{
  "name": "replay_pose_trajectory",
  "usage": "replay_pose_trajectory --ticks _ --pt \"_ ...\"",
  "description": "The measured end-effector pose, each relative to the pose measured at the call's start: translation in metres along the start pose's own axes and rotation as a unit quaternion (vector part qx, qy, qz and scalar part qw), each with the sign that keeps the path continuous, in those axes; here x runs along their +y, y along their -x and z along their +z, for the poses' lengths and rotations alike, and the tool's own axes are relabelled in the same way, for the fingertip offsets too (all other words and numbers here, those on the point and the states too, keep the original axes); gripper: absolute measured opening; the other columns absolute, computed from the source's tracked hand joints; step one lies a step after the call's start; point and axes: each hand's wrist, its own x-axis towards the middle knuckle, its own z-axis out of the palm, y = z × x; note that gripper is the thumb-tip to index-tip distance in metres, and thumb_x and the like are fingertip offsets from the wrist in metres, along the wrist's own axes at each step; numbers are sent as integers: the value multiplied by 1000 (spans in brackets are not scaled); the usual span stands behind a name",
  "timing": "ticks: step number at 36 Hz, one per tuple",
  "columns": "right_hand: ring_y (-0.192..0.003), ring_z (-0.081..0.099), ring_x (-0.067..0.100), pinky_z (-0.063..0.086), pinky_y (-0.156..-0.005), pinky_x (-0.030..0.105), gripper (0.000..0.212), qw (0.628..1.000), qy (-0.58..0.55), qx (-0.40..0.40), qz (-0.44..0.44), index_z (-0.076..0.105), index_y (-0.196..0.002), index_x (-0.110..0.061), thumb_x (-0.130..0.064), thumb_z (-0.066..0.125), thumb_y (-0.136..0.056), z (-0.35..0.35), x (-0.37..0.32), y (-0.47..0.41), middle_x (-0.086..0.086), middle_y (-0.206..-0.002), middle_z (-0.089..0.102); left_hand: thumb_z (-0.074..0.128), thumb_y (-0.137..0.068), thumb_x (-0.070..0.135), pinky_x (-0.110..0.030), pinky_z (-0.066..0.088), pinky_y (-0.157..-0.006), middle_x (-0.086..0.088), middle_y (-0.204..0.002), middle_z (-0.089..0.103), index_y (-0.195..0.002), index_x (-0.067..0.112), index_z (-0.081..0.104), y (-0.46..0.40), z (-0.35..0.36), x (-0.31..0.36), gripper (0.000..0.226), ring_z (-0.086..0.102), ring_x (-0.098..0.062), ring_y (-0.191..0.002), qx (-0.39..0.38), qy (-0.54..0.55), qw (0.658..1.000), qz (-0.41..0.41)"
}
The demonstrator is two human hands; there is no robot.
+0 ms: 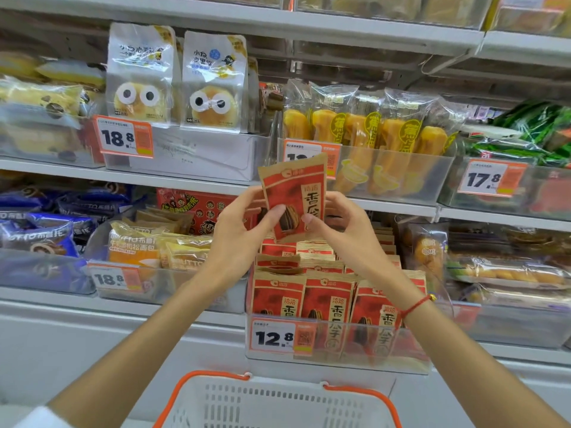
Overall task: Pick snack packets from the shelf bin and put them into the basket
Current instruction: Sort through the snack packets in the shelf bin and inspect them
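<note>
— Fingers first: what are they doing?

— Both thumbs press on the front of a red and brown paper snack packet with a dark seed picture point(293, 196), and the other fingers curl behind it. The left hand point(244, 230) pinches its lower left edge; the right hand point(340, 223) pinches its lower right corner. A red string bracelet point(414, 307) circles the right wrist.

— Where is that packet?

— Held upright, slightly tilted, in the air above a clear plastic shelf bin point(336, 350) packed with rows of matching red and brown packets point(327, 301). It touches none of them.

— And the bin?

— On the lowest shelf, right of centre, with an orange-edged price tag reading 12.8 point(282, 336) on its near wall.

— The basket?

— A white perforated plastic basket with orange handles point(278, 403) sits nearest, below the bin, between the two forearms.

— Anything around?

— Left of the bin, yellow wrapped breads point(154, 245) and blue wrapped rolls point(40, 233). On the shelf above, white pouches with googly-eyed buns point(176, 81) at left and clear-wrapped yellow bread sticks point(370, 131) at right, with green packets point(525, 134) farther right.
</note>
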Motion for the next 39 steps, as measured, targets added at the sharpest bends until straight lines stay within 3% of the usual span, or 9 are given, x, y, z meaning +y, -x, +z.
replay_pose_trajectory --ticks 6,10,14,17,20,23,28,32,39 --pt "-95 67 3 53 -86 22 22 998 -57 34 -14 65 -106 -34 -35 70 -84 3 -6 28 -15 -100 72 64 -90 27 -16 50 -87 15 -108 70 -116 28 60 18 4 2 27 64 2 -103 16 94 994 -46" --pt "-91 68 0 52 -78 14 23 996 -84 35 23 68 -106 -27 -34 70 -84 5 -4 39 -13 -98 73 70 -86 30 -22 51 -92 17 -117 65 -125 32 55 28 9 -3 42 60 4 -109 -13 71 994 -87" --pt "-83 67 -7 48 -68 6 13 993 -84 3 85 67 -96 -34 -34 72 -84 5 -2 38 -18 -89 72 71 -85 28 -21 52 -87 18 -112 67 -122 35 55 33 6 -8 41 62 2 -105 -40 72 989 -120" --pt "-81 67 -8 49 -66 7 16 989 -76 -15 126 69 -95 -34 -41 73 -81 7 3 38 -18 -86 73 68 -87 25 -28 56 -86 6 -112 70 -129 21 59 33 2 -13 42 67 -10 -104 -62 105 978 -170" --pt "-80 68 -8 49 -65 8 17 984 -77 -48 153 67 -96 -34 -42 72 -81 5 4 39 -18 -84 73 66 -89 23 -19 57 -74 6 -106 72 -126 19 61 31 -3 -13 38 70 -5 -94 -77 111 973 -186" --pt "-85 69 -3 53 -72 16 21 980 -91 -64 163 66 -102 -32 -41 70 -83 2 2 42 -14 -90 75 71 -85 26 -23 57 -73 8 -98 74 -119 23 65 28 -6 -7 35 70 -3 -89 -69 80 982 -155" --pt "-92 66 -5 51 -75 15 18 985 -94 -9 141 65 -106 -35 -42 65 -88 -1 -5 35 -16 -100 72 74 -84 27 -19 57 -70 13 -91 74 -99 37 67 19 -9 3 20 69 0 -87 -90 61 988 -108" --pt "-87 66 -7 48 -67 7 14 976 -148 56 149 67 -106 -30 -33 60 -95 0 -9 30 -14 -98 73 74 -81 27 -15 54 -63 12 -89 75 -103 32 67 20 -8 0 23 70 -1 -85 -138 72 978 -139" --pt "-88 72 11 55 -82 27 14 961 -184 85 190 71 -103 -25 -31 62 -94 7 -7 25 -4 -95 76 74 -79 33 -21 57 -73 4 -103 75 -116 23 66 26 -4 -12 39 70 -8 -96 -162 123 955 -216"
